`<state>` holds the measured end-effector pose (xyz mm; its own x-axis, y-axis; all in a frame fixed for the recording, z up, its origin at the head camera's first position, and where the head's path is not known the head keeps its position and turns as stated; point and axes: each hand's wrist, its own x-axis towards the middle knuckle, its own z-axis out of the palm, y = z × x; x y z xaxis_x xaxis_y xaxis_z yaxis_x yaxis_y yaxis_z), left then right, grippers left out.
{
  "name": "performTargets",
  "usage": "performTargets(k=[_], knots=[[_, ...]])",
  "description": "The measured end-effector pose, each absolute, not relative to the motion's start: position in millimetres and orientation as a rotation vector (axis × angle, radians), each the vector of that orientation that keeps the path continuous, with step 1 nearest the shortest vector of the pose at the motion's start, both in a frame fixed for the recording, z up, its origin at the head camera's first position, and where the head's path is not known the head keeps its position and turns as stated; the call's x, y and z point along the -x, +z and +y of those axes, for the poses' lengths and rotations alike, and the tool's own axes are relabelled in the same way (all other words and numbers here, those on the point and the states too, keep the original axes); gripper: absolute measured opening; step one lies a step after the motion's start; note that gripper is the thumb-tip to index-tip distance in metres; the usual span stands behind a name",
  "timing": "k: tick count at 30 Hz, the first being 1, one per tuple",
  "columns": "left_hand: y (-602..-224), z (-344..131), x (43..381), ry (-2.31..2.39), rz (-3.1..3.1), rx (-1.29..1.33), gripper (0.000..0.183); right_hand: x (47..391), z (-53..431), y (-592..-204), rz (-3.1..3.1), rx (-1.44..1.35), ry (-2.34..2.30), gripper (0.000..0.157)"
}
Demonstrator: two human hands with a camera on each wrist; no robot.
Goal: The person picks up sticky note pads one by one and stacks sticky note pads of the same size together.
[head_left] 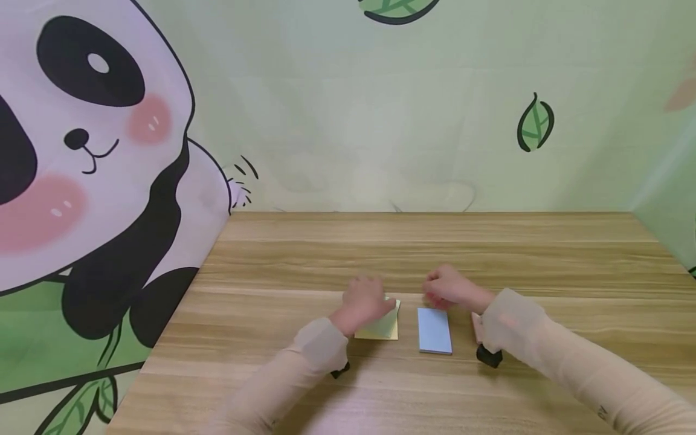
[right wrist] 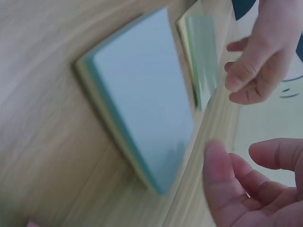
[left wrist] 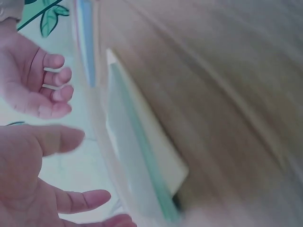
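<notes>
The left hand point(head_left: 365, 300) lies over the far edge of a yellow-green pad of sticky notes point(head_left: 382, 328), its fingers point(left wrist: 61, 139) straight and loose, gripping nothing; whether they touch the top sheet I cannot tell. The right hand point(head_left: 449, 290) hovers just beyond the far end of a blue pad point(head_left: 434, 330), fingers point(right wrist: 222, 175) relaxed and slightly curled, holding nothing.

Both pads lie flat on the worktop point(head_left: 435, 248), just beside each other with a narrow strip of wood between them. To lift a sheet cleanly, a fingertip would best catch one corner and peel slowly while the other hand steadies the pad, or the whole block may slide.

Beyond the fingertips the worktop runs well back to the wall point(head_left: 380, 121); left of the left hand it ends at the panda backdrop point(head_left: 92, 181). The near edge lies under the forearms.
</notes>
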<state>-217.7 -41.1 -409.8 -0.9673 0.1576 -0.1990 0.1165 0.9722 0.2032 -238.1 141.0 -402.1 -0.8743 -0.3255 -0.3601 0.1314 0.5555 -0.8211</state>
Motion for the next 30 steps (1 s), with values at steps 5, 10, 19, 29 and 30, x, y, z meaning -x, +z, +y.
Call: performTargets(k=[5,10,19,29,30], knots=[[-404,-59,220,0.377,2.914,-0.215,0.017,232,130,-399,2.222,0.135,-1.358,0.022],[-408,-73,218,0.389,2.922,-0.202,0.021,226,119,-401,2.206,0.123,-1.348,0.017],[-413,-86,215,0.456,2.875,-0.199,0.038,222,98,-411,2.224,0.064,-1.315,0.010],[-413,-90,211,0.478,2.859,-0.218,0.040,219,86,-416,2.221,0.043,-1.286,0.009],[-413,-90,211,0.484,2.854,-0.219,0.040,219,85,-417,2.220,0.046,-1.284,0.009]])
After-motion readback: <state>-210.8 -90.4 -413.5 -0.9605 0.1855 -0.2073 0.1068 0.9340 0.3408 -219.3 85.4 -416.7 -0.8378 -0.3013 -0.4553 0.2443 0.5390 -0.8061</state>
